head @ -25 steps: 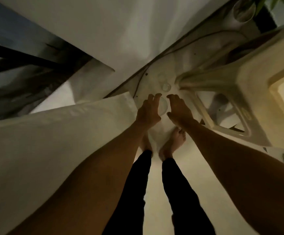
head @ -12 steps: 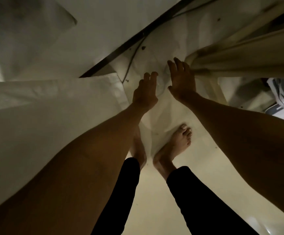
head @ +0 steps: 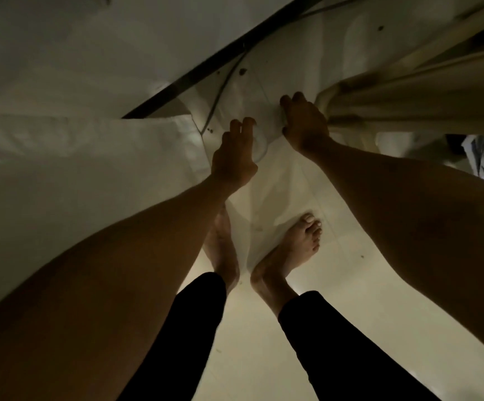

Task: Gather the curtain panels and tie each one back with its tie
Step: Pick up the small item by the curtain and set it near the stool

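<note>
Right hand [head: 304, 127] had slid over since half a sec back and was now right up against the gathered cream curtain [head: 385, 99], fingers bent at its edge. Couldn't tell if it actually gripped. Left hand [head: 233, 157] hung just left of that curtain, fingers loosely curled, nothing held, over the sheer white panel [head: 267, 198]

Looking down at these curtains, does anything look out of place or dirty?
Yes. The sheer white curtain panel trails on the floor between the left foot and right foot, where it could get stepped on. Dark specks dot the pale surface near the black track; stains or debris, I cannot tell.
</note>
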A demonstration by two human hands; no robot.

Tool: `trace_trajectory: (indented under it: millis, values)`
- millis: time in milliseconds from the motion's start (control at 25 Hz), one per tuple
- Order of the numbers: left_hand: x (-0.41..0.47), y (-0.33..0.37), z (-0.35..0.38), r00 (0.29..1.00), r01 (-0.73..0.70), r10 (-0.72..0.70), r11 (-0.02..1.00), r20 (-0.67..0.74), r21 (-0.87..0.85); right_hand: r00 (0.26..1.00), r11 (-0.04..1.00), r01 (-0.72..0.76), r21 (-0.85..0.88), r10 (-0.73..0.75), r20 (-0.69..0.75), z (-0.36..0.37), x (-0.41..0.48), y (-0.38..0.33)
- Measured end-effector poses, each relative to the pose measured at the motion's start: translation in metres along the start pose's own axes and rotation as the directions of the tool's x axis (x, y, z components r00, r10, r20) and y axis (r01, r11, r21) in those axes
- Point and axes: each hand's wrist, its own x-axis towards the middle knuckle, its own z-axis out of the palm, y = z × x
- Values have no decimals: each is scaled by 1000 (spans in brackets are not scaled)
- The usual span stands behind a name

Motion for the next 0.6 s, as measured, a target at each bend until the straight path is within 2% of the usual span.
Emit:
trace_trajectory:
  millis: [240, 360, 400, 560, 600]
  values:
    - [-43, 40, -64, 998, 68, -68, 998, 9, -13, 994, 993, -98, 72, 101, -37, -63, -69, -17]
    - [-93, 102, -161, 999, -12, 11, 1000, 40, 9, 978, 971, -201, 127, 206, -32, -165, -139, -32]
    - [-97, 100, -161, 999, 5, -6, 1000, 53, 22, 976, 964, -210, 165, 218, -32, -164, -144, -42]
    - [-172, 188, -323, 996, -78, 78, 997, 46, -9, 944, 907, -282, 313, 321, -81, -337, -244, -70]
    - [-178, 186, -319, 996, -50, 51, 999, 73, -8, 944, 907, -288, 309, 323, -69, -334, -255, -78]
